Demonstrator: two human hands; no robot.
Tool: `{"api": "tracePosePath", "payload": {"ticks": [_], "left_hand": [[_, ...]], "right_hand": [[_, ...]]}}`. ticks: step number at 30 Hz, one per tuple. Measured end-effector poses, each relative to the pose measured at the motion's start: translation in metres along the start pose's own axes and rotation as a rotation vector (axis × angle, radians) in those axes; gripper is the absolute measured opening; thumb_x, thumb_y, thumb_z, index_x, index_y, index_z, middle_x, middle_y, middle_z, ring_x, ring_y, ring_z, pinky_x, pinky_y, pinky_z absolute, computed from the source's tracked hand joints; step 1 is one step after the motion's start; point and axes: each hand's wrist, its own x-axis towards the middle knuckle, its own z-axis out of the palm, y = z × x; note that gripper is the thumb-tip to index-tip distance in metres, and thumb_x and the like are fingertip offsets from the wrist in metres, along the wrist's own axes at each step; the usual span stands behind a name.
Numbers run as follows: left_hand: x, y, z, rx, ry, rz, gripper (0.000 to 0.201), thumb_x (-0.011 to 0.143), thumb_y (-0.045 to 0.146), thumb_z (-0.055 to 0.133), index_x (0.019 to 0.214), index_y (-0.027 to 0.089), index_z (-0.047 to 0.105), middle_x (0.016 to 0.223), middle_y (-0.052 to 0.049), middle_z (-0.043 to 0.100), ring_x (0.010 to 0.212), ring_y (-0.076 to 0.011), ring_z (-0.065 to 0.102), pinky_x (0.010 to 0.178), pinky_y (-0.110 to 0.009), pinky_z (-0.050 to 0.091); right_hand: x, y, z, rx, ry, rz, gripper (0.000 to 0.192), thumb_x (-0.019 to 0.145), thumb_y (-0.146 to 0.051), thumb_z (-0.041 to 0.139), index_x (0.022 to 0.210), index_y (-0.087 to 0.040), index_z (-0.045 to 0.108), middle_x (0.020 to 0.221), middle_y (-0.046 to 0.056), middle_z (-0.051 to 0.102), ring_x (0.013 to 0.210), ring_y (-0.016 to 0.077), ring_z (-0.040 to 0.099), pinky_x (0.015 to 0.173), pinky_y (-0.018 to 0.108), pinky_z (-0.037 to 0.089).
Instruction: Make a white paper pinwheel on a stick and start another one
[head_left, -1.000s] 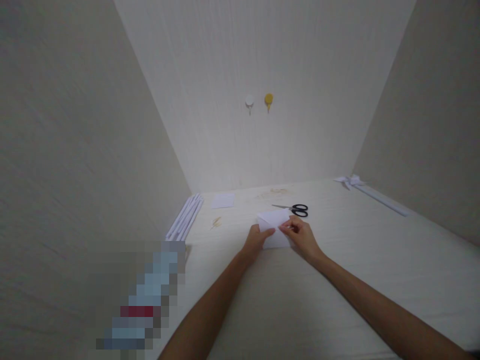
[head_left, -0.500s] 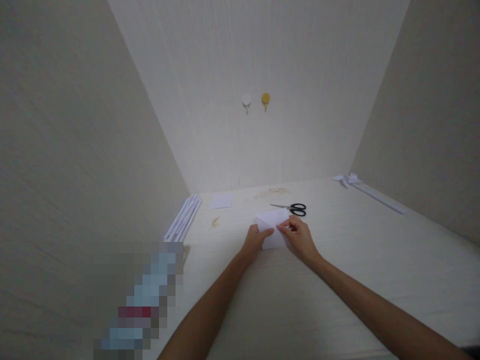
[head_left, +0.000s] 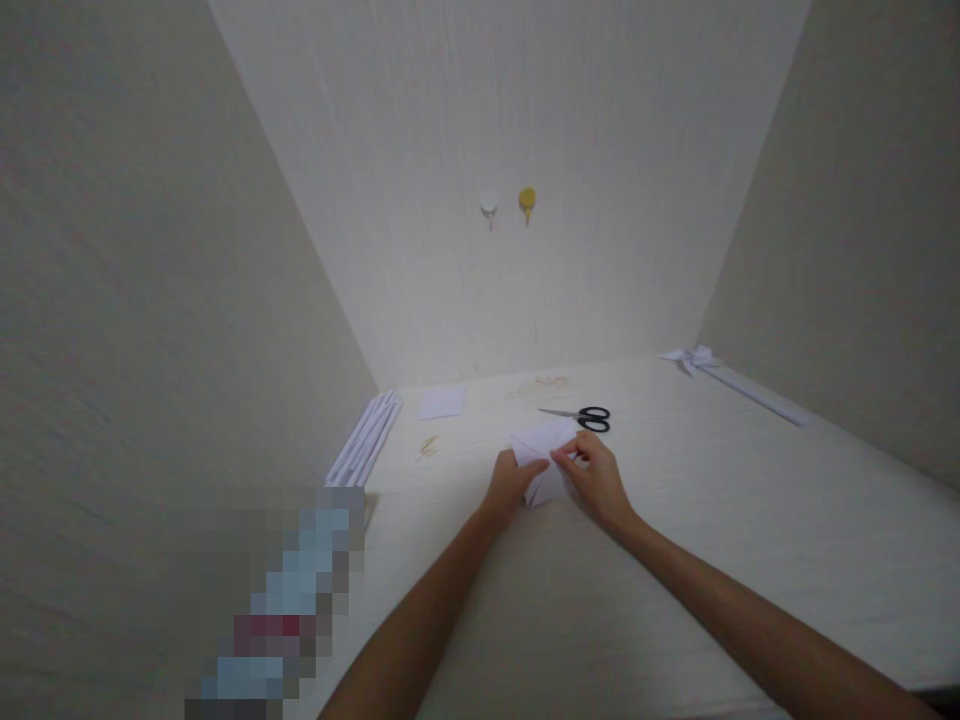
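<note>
Between my two hands is a small white sheet of paper, with fold lines and flaps showing on its face. My left hand grips its left side, thumb lying on top and the other fingers mostly hidden. On the right side, my right hand pinches the paper with thumb and forefinger near its middle. Just beyond the paper, a pair of scissors with black handles lies on the white tabletop, blades pointing left.
White paper sticks lie in a bundle along the left wall. A flat white square rests at the back left, near thin yellowish sticks. A folded paper piece on a strip lies along the right wall. Two hooks hang on the back wall.
The lower part of the paper now shows a raised flap or crease near my left thumb. Both hands keep nearly the same places. The view has shifted slightly.
</note>
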Motion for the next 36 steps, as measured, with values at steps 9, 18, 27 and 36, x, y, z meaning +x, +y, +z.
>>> {"api": "tracePosePath", "payload": {"ticks": [9, 18, 27, 36], "left_hand": [[-0.007, 0.009, 0.006, 0.089, 0.125, 0.025, 0.02, 0.058, 0.017, 0.062, 0.076, 0.009, 0.064, 0.07, -0.006, 0.066, 0.065, -0.0176, 0.058, 0.057, -0.025, 0.044], [-0.004, 0.003, 0.002, 0.015, 0.284, -0.084, 0.026, 0.055, 0.02, 0.067, 0.076, 0.008, 0.061, 0.072, -0.009, 0.065, 0.066, -0.0185, 0.058, 0.053, -0.025, 0.044], [-0.004, 0.004, 0.004, -0.052, 0.247, -0.063, 0.027, 0.056, 0.019, 0.065, 0.08, 0.007, 0.06, 0.077, -0.011, 0.065, 0.067, -0.0185, 0.059, 0.057, -0.026, 0.045], [-0.012, 0.009, 0.015, -0.113, 0.204, -0.02, 0.019, 0.058, 0.02, 0.063, 0.073, 0.008, 0.064, 0.073, -0.008, 0.066, 0.064, -0.017, 0.059, 0.057, -0.025, 0.046]], "right_hand": [[0.0, 0.0, 0.0, 0.006, -0.007, -0.02, 0.012, 0.069, -0.026, 0.056, 0.059, -0.019, 0.055, 0.067, 0.002, 0.049, 0.066, 0.0162, 0.048, 0.059, 0.028, 0.039], [0.0, -0.002, 0.005, 0.666, -0.098, 0.36, 0.055, 0.053, -0.027, 0.068, 0.098, -0.027, 0.036, 0.079, -0.003, 0.053, 0.055, 0.0109, 0.054, 0.051, 0.025, 0.044], [0.001, 0.005, 0.006, 0.788, -0.157, 0.471, 0.053, 0.048, -0.026, 0.072, 0.09, -0.024, 0.039, 0.067, -0.003, 0.061, 0.056, 0.015, 0.059, 0.053, 0.028, 0.046], [0.0, -0.003, 0.003, 0.794, -0.09, 0.528, 0.053, 0.048, -0.027, 0.073, 0.09, -0.023, 0.04, 0.061, -0.002, 0.064, 0.05, 0.0177, 0.06, 0.047, 0.029, 0.046]]}}
